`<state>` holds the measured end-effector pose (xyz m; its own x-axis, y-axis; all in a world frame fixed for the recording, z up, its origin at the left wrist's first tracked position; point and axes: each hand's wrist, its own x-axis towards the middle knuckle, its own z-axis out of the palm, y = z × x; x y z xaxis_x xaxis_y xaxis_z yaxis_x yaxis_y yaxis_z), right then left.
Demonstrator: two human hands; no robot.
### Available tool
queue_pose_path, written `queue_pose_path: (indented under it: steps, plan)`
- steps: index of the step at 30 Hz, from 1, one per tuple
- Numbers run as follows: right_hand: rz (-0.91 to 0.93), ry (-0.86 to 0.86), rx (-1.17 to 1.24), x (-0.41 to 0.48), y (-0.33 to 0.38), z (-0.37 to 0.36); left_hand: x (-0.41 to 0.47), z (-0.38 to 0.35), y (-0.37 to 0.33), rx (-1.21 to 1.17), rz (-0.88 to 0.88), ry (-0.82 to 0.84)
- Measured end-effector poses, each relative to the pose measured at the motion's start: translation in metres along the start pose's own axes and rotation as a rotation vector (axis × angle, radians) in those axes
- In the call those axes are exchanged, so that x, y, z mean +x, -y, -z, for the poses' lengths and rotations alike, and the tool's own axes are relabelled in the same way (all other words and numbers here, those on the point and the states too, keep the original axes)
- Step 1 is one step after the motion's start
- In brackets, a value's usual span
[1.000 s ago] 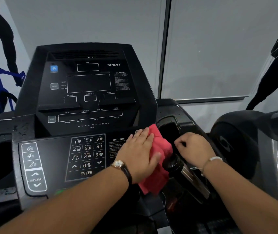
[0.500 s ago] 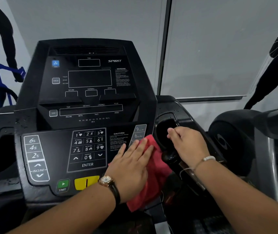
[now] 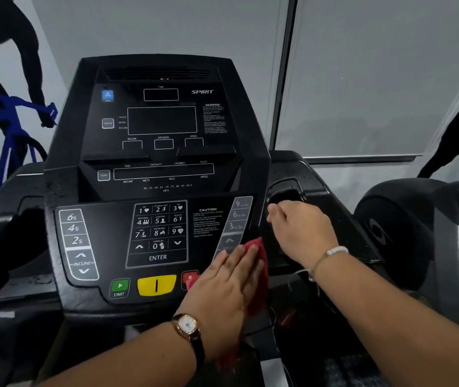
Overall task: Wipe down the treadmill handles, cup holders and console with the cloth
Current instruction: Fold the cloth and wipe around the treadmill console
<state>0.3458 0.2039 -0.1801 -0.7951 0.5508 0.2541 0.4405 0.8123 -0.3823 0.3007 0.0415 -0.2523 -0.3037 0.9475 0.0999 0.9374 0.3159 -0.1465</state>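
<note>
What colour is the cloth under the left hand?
Plain red. The cloth shows best in the head view, pressed flat to the console under the left hand.

The console (image 3: 161, 121) is black plastic, its display face smooth and glossy, its outer frame duller. The keypad (image 3: 158, 233) is a smooth, faintly shiny film. The yellow button (image 3: 156, 286) is glossy plastic. The cup holder (image 3: 306, 189) is dark plastic. The cloth (image 3: 262, 259) is soft, matt red fabric. The watch (image 3: 187, 325) has a shiny gold-coloured metal case; the bracelet (image 3: 337, 250) carries smooth white beads.
</note>
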Motion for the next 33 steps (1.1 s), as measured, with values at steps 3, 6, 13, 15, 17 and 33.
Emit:
queue_pose_path:
  steps: [3, 6, 13, 15, 17, 33]
  plan:
    - [0.014, 0.017, -0.021, 0.001, 0.001, -0.002, 0.003, 0.007, -0.003, 0.078, 0.037, -0.043]
    - [-0.007, 0.024, -0.021, 0.002, 0.001, -0.003, 0.017, 0.022, -0.014, 0.103, 0.106, 0.002]
    - [-0.022, 0.067, -0.028, -0.001, 0.0, -0.002, 0.0, 0.009, -0.016, 0.18, 0.013, -0.071]
    - [-0.018, 0.068, -0.04, -0.001, 0.0, -0.002, -0.008, 0.007, -0.007, 0.203, -0.085, 0.102]
    - [-0.017, 0.06, -0.049, -0.001, 0.0, -0.002, -0.003, 0.013, -0.003, 0.202, -0.055, 0.076]
    - [-0.038, 0.004, 0.174, -0.013, -0.031, 0.017, 0.019, 0.016, -0.003, 0.005, 0.168, -0.018]
